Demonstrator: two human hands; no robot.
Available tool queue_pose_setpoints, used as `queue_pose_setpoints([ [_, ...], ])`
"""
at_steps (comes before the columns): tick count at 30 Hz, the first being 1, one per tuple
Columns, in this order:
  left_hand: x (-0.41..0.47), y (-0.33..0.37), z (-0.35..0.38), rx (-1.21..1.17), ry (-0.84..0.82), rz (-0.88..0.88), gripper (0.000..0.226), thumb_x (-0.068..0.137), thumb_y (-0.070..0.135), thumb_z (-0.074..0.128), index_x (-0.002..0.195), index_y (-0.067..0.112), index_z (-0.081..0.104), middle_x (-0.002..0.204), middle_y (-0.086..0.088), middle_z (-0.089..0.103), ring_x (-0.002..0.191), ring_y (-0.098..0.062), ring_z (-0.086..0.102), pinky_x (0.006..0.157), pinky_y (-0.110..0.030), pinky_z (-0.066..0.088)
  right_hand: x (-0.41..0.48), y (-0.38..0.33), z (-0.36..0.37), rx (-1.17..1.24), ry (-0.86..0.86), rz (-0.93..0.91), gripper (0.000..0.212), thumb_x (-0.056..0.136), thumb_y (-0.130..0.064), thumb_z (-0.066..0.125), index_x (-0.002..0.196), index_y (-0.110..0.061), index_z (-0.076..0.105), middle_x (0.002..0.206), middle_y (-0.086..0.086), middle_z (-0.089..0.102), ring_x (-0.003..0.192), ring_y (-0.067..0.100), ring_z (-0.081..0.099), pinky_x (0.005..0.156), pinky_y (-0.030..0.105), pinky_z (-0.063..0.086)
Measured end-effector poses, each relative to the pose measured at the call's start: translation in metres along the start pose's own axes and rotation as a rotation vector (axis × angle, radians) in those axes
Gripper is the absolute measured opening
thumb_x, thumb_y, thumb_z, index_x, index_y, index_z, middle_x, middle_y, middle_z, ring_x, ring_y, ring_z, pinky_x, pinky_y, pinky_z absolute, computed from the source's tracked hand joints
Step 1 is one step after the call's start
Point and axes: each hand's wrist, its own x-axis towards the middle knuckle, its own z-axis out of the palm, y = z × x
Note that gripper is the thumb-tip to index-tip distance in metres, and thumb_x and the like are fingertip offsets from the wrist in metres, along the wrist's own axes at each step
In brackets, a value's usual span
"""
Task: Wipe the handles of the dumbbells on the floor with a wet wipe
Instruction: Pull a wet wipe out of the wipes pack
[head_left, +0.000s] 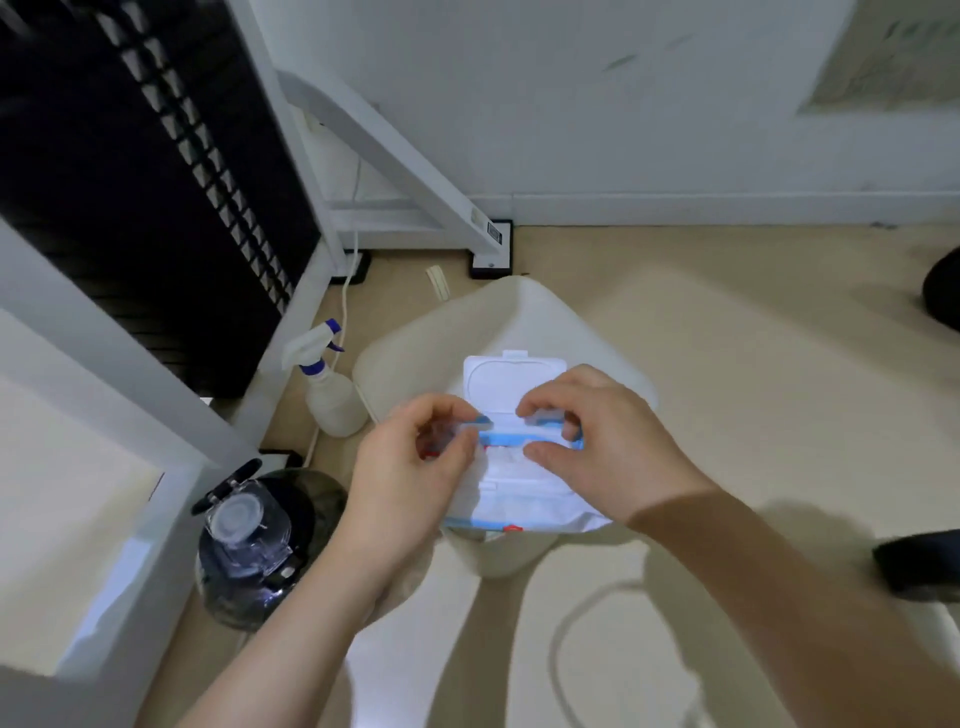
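Note:
A white and blue pack of wet wipes (519, 493) rests on a cream stool (498, 317) in the middle of the view. Its white flip lid (506, 382) stands open, tilted away from me. My left hand (415, 467) holds the pack's left side, thumb and fingers pinched at the blue strip. My right hand (597, 431) grips the top of the pack at the opening, fingers curled over it. Whether a wipe is between the fingers is hidden. No dumbbells are clearly in view.
A white spray bottle (332, 395) stands on the beige floor left of the stool. A clear water jug (249, 545) sits at lower left beside a white frame (156, 374). Dark objects (919, 561) lie at the right edge. A white cable (561, 623) loops on the floor.

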Motion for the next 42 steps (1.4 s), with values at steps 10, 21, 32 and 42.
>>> queue_pose_setpoints([
  [10,-0.009,0.002,-0.003,0.186,-0.090,0.102,0.029,0.081,0.004,0.066,0.082,0.033,0.070,0.105,0.016,0.056,0.090,0.001,0.057,0.074,-0.003,0.038,-0.007,-0.013,0.013,-0.092,-0.008,-0.038,0.007,0.082,-0.037,0.067,0.086,-0.032,0.070,0.093,-0.010,0.052,0.084,0.014,0.056,0.090,0.039,0.037],
  [21,-0.004,0.001,0.011,0.280,-0.039,0.122,0.021,0.074,0.025,0.077,0.071,0.038,0.061,0.094,0.011,0.057,0.083,-0.002,0.056,0.070,-0.009,0.039,0.001,-0.005,0.006,0.435,0.095,0.162,0.015,0.099,-0.016,0.041,0.085,-0.014,0.047,0.080,0.008,0.058,0.073,0.018,0.053,0.058,0.017,0.038],
  [32,0.001,-0.004,0.018,0.399,-0.029,0.151,0.012,0.081,0.025,0.069,0.071,0.024,0.062,0.087,0.007,0.054,0.084,-0.010,0.052,0.071,-0.017,0.038,-0.001,0.008,-0.015,1.018,0.455,0.445,0.024,0.092,-0.001,0.041,0.078,-0.018,0.051,0.075,0.005,0.058,0.054,0.011,0.046,0.050,0.021,0.035],
  [42,0.008,0.025,0.014,0.141,-0.161,0.158,0.021,0.095,0.032,0.053,0.077,0.023,0.057,0.081,0.010,0.053,0.089,-0.013,0.053,0.076,-0.021,0.040,-0.011,0.009,-0.005,0.389,0.242,0.059,0.019,0.090,-0.022,0.059,0.081,-0.008,0.069,0.068,0.017,0.058,0.062,0.012,0.047,0.061,0.028,0.038],
])
